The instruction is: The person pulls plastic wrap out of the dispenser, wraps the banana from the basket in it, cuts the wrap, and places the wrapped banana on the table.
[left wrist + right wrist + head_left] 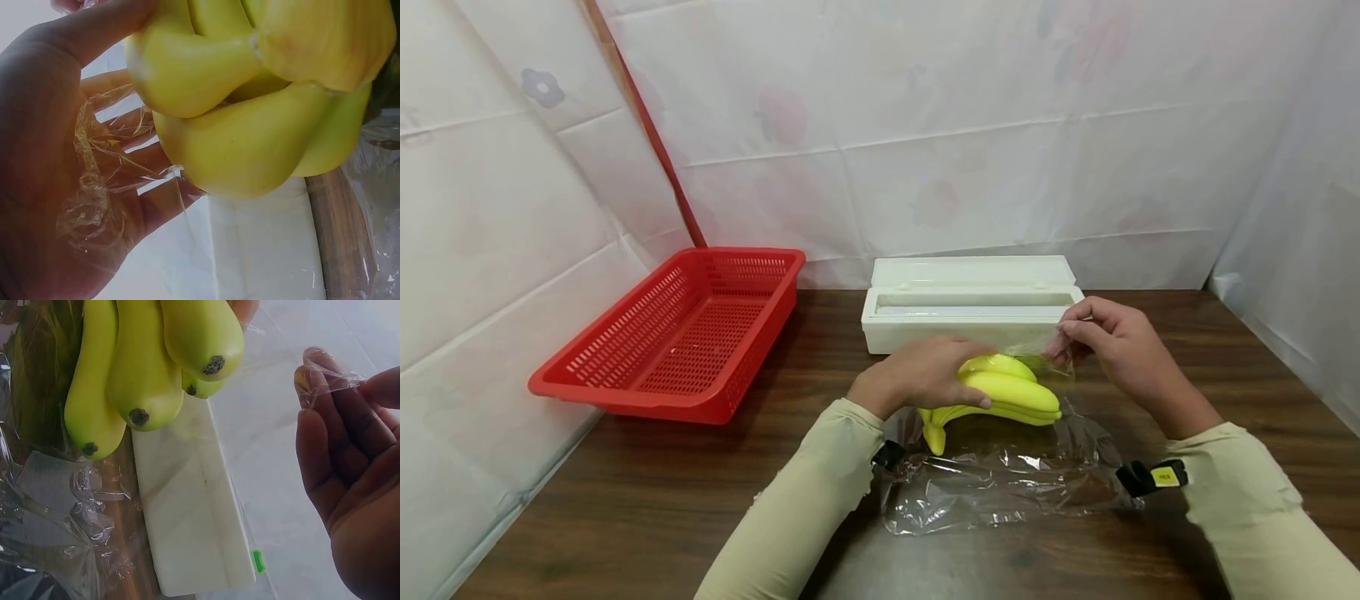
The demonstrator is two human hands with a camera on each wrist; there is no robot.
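A bunch of yellow bananas lies over a sheet of clear plastic film on the table. My left hand holds the bunch from the left, thumb on the near side and fingers behind. Crumpled film sits between that palm and the bananas in the left wrist view. To the right of the bunch, my right hand pinches a gathered edge of the film between thumb and fingers. The right wrist view shows this pinched film stretched thin, beyond the dark banana tips.
Just behind the bananas stands a white film dispenser box, its lid raised and a roll inside. A red plastic basket occupies the left side of the dark wooden table. White patterned sheeting hangs around the back and sides.
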